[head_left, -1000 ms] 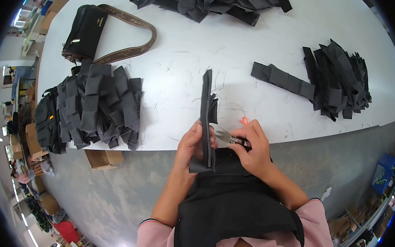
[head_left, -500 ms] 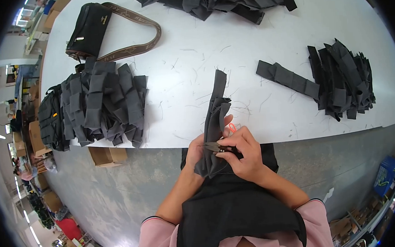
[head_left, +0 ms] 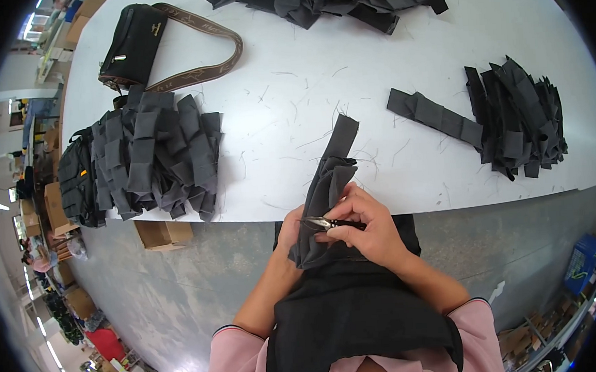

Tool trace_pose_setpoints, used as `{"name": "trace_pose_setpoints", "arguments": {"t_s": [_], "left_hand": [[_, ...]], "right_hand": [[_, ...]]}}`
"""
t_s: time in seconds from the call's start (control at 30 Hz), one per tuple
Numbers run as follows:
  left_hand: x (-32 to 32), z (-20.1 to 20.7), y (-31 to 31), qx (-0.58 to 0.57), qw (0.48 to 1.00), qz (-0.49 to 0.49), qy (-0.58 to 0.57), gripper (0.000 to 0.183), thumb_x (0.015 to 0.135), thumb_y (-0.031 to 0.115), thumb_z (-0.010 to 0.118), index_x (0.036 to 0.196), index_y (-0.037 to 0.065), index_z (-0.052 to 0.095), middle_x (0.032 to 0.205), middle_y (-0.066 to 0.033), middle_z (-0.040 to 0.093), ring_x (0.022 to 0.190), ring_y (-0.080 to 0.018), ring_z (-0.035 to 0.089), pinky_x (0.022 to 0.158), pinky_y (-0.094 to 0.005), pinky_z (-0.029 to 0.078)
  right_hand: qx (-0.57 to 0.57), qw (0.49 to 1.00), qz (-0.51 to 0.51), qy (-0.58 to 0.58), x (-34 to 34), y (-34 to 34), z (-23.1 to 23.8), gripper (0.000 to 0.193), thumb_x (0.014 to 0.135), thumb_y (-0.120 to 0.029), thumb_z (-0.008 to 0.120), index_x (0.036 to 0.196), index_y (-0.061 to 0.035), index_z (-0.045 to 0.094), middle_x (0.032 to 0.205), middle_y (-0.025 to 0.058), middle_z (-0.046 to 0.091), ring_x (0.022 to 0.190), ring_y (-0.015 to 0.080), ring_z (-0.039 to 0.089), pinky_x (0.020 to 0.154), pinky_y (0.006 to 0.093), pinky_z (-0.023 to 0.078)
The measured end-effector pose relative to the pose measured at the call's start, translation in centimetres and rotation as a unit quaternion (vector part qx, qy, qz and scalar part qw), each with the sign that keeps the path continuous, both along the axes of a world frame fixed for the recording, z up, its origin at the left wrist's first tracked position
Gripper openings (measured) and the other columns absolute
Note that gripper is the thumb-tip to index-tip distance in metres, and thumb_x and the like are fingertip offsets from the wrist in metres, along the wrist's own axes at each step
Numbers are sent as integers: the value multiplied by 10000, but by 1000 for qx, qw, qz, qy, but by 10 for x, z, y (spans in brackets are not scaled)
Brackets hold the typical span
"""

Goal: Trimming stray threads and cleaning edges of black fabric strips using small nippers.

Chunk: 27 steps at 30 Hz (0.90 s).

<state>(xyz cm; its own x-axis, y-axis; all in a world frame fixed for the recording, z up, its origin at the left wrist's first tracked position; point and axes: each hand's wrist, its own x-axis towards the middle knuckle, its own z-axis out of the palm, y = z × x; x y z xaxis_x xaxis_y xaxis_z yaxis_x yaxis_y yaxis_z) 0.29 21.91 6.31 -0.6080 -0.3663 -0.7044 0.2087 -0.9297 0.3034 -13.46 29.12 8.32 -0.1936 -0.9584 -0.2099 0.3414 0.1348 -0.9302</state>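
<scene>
A folded dark grey fabric strip (head_left: 320, 193) hangs over the table's near edge, its far end angled up to the right on the white top. My left hand (head_left: 290, 231) is closed around its near part, the fingers partly hidden behind the cloth. In my right hand (head_left: 371, 228) are thread snips (head_left: 322, 223) with a dark handle. Their metal blades point left across the strip, close to my left hand. The blades look nearly closed. Some of my right fingers also rest against the cloth.
Dark grey strips lie in piles at the left (head_left: 156, 150), the far side (head_left: 327, 0) and the right (head_left: 522, 121), with one strip (head_left: 437, 118) apart. A black bag (head_left: 136, 42), a backpack (head_left: 79, 175) and loose thread ends surround them. A cardboard box (head_left: 164, 234) stands below the edge.
The strip's far end has swung to the right and a little nearer. The snips have turned in my right hand, and the orange-red loop at their handle no longer shows.
</scene>
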Motion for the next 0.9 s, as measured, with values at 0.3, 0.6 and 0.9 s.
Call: {"name": "trace_pose_setpoints", "arguments": {"t_s": [0.3,0.6,0.9], "left_hand": [[-6,-8,-4,93,973,26,209,490,911,148,324,1354,-62,337,925,-45,533,572,-84,506,459,-185,424],[-24,27,-4,123,990,34,51,483,922,161,306,1348,-66,342,945,-70,521,613,-97,520,442,-172,398],[-14,-8,0,73,982,23,175,483,903,142,314,1325,-88,357,915,-86,515,609,-108,471,486,-190,394]], "right_hand": [[-103,912,-59,393,1,12,2,208,701,-20,724,876,-25,612,782,77,503,617,194,568,540,270,464],[-175,877,-63,443,0,7,-3,277,660,14,744,910,-31,632,764,78,550,619,198,586,524,293,479],[-156,876,-106,444,4,14,1,273,649,-52,742,892,-26,623,723,52,512,558,193,538,481,288,427]]}}
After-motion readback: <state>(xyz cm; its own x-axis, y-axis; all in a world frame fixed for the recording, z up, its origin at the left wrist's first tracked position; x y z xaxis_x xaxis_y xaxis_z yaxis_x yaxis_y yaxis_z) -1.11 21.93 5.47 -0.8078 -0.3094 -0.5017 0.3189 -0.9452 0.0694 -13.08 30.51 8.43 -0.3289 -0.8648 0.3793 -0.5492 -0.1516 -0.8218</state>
